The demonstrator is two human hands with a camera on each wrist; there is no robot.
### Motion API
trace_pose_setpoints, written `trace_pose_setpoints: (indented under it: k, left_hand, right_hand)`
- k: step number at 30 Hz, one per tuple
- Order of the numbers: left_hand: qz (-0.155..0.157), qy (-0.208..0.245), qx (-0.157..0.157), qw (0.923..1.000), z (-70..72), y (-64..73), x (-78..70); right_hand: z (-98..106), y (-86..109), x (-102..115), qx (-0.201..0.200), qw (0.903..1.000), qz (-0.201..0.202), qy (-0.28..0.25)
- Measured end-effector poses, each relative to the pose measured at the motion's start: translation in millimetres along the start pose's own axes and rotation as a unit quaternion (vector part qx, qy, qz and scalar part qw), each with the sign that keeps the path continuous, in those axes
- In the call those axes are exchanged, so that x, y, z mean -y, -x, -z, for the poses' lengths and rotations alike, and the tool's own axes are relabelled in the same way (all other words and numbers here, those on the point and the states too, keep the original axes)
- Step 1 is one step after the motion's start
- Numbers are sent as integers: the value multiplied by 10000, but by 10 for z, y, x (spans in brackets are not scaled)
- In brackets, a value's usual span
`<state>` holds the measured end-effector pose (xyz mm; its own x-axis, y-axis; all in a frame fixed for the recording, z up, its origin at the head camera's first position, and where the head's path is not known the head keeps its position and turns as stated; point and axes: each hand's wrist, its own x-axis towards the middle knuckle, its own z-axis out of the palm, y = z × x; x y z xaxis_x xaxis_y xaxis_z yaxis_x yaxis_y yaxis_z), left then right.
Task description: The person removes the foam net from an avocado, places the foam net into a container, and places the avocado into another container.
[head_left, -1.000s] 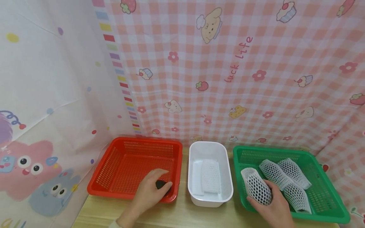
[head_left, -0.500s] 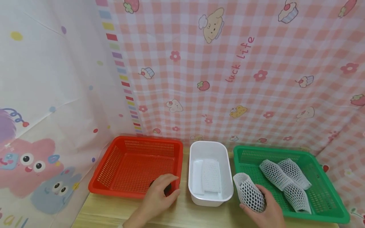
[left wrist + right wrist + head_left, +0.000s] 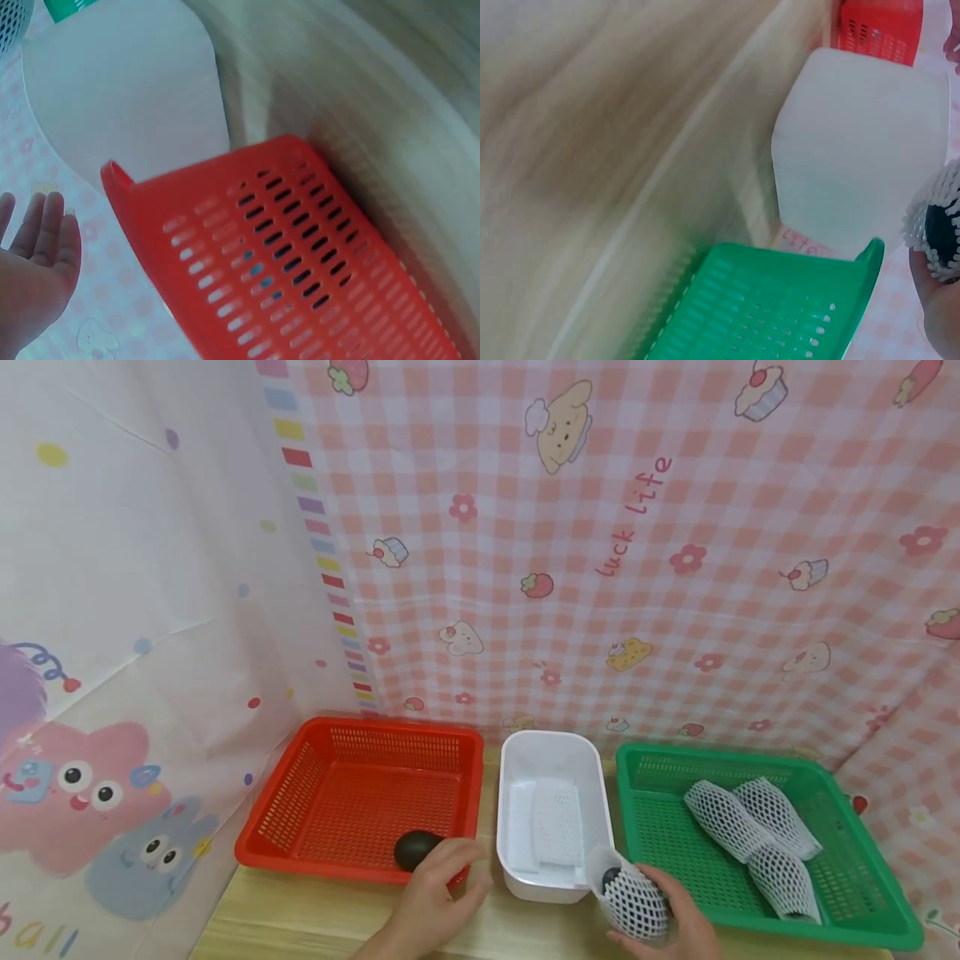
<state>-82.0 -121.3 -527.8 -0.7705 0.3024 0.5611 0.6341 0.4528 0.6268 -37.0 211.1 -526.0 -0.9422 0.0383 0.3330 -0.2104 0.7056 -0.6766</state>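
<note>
My right hand (image 3: 684, 917) grips a dark avocado (image 3: 611, 878) inside a white foam net sleeve (image 3: 641, 906), in front of the white tub and left of the green basket. The sleeve's open mouth faces up and left, and the avocado's dark end shows in it. My left hand (image 3: 437, 897) is at the front right corner of the red basket (image 3: 247, 843), its fingers loosely bent with nothing between them. Another dark avocado (image 3: 415, 850) lies bare in that basket beside my fingers. In the left wrist view, the left hand's fingers (image 3: 52, 232) are extended.
A white tub (image 3: 517, 877) stands between the two baskets with a white foam net (image 3: 557, 822) lying in it. Several foam net sleeves (image 3: 726, 814) lie in the green basket (image 3: 832, 935). Behind the wooden table (image 3: 300, 914) hangs a pink checked cloth (image 3: 480, 568).
My right hand has carried the sleeved avocado left, out from over the green basket. My left hand has shifted right and toward me, uncovering the bare avocado in the red basket.
</note>
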Motion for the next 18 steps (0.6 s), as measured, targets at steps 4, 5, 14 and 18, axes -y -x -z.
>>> trace_pose_setpoints:
  k: [4,5,14,18]
  left_hand:
    - [-98,211,26,9997,-59,44,-20]
    - [-139,241,27,9996,-75,53,-25]
    - [-469,272,16,9985,-222,146,-11]
    - [-500,337,184,9980,-310,232,35]
  right_hand:
    - [-91,35,-104,7,9961,823,-308]
    - [-110,35,-137,52,9938,1044,-367]
    - [-237,34,-499,822,9616,2542,-625]
    - [-438,108,-778,1049,9574,2601,-687]
